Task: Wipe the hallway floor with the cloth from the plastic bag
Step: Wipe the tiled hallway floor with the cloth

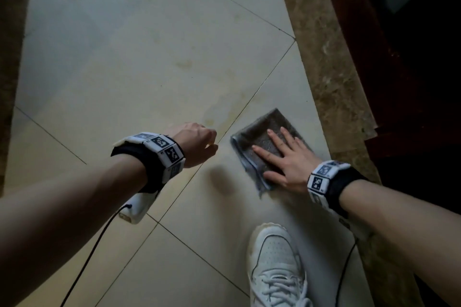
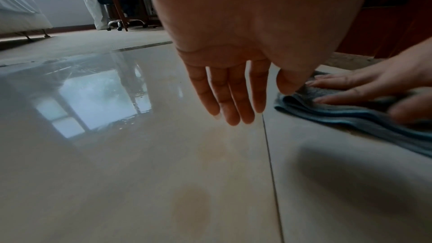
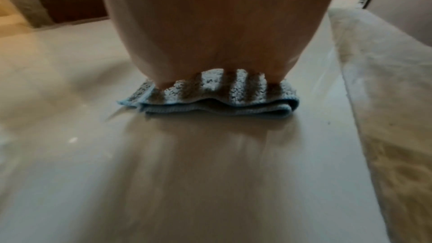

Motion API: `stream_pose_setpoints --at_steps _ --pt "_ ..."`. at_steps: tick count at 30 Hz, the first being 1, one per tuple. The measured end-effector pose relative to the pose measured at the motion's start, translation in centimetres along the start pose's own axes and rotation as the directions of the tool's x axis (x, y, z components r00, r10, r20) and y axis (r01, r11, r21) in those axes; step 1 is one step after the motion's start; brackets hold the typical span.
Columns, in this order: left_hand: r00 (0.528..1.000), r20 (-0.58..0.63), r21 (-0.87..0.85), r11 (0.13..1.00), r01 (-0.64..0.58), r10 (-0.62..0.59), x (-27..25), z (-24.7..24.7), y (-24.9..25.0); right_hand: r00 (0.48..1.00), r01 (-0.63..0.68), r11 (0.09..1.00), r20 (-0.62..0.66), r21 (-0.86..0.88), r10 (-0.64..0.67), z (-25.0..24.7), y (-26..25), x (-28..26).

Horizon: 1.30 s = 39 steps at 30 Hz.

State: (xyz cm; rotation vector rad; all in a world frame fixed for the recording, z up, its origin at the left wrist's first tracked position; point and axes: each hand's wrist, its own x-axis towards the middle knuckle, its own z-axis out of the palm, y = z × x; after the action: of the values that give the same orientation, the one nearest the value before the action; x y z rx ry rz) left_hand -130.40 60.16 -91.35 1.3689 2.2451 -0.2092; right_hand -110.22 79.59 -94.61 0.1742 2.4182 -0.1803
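A home hallway: glossy cream floor tiles [image 1: 129,87] edged on the right by a brown marble border [image 1: 331,82], opening at the far end onto a bed [image 2: 21,16] and wheeled chair [image 2: 126,22].

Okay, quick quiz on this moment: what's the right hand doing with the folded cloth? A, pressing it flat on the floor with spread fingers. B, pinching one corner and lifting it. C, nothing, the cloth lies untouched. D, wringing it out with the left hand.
A: the right hand lies flat, fingers spread, on the folded cloth against the floor tile, while the left hand hovers apart from it.
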Motion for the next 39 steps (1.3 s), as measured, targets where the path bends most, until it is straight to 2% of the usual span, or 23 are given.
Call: stream_pose_setpoints --at_steps 5,9,12,15,18,20,21,23,25,26,28,31,34,36,39 --pt "1.000 -0.022 -0.052 0.999 -0.004 0.003 1.5 0.1 0.7 0.968 -0.237 0.948 -0.028 0.212 0.248 -3.5 1.8 4.3" --pt "0.999 -0.032 -0.038 0.999 0.024 -0.025 1.6 0.0 -0.1 0.952 -0.289 0.924 -0.029 0.249 0.305 -3.5 0.4 5.1" --pt "0.999 -0.020 -0.056 0.997 0.044 -0.046 1.6 -0.2 -1.0 0.983 -0.169 0.981 -0.063 0.093 0.175 -2.1 -0.7 3.0" --pt "0.997 -0.027 -0.044 0.997 0.064 -0.066 1.6 -0.5 -1.7 1.000 0.017 0.999 0.000 -0.047 -0.017 -0.1 -2.4 0.1" --pt "0.998 -0.025 -0.026 0.998 0.059 -0.060 1.4 -0.4 -1.7 0.974 0.222 0.963 0.073 -0.151 -0.213 1.4 -3.3 -1.2" --pt "0.998 -0.013 -0.024 0.998 0.056 -0.056 1.1 -0.3 -1.6 0.965 0.262 0.944 0.060 -0.199 -0.255 0.7 -1.6 -0.6" --pt "0.999 -0.010 -0.024 0.998 0.050 -0.051 0.8 -0.2 -1.6 0.976 0.218 0.956 0.040 -0.196 -0.215 0.2 -0.7 -0.1" --pt "0.999 -0.004 -0.019 0.999 0.047 -0.047 0.2 0.0 -1.7 1.000 0.014 0.998 -0.014 -0.063 -0.015 -1.1 0.5 0.9" --pt "0.998 0.000 -0.025 0.998 0.058 -0.058 -0.4 0.0 -2.1 0.983 -0.182 0.977 -0.014 0.106 0.185 -2.2 0.2 2.0" --pt "0.997 0.004 -0.046 0.996 0.072 -0.072 -0.7 -0.1 -2.4 0.972 -0.233 0.960 0.001 0.155 0.235 -2.5 -0.4 2.3" --pt "0.994 -0.001 -0.095 0.990 0.108 -0.109 -1.3 -0.3 -3.3 0.966 -0.257 0.949 0.021 0.183 0.258 -2.8 -2.1 2.4" --pt "0.984 -0.029 -0.129 0.977 0.171 -0.177 -1.9 -0.8 -4.9 0.989 -0.149 0.984 0.020 0.098 0.148 -1.7 -4.5 1.4" --pt "0.975 -0.012 -0.125 0.968 0.219 -0.222 -2.5 -0.8 -5.8 0.996 0.065 0.998 0.062 0.000 -0.064 0.3 -7.6 -0.4" --pt "0.972 0.003 -0.111 0.966 0.233 -0.234 -2.7 -0.8 -6.1 0.969 0.226 0.973 0.115 -0.046 -0.220 1.7 -10.4 -1.5" --pt "0.972 0.029 -0.089 0.968 0.234 -0.232 -2.8 -0.9 -6.2 0.893 0.429 0.900 0.185 -0.079 -0.409 3.4 -14.6 -2.5"
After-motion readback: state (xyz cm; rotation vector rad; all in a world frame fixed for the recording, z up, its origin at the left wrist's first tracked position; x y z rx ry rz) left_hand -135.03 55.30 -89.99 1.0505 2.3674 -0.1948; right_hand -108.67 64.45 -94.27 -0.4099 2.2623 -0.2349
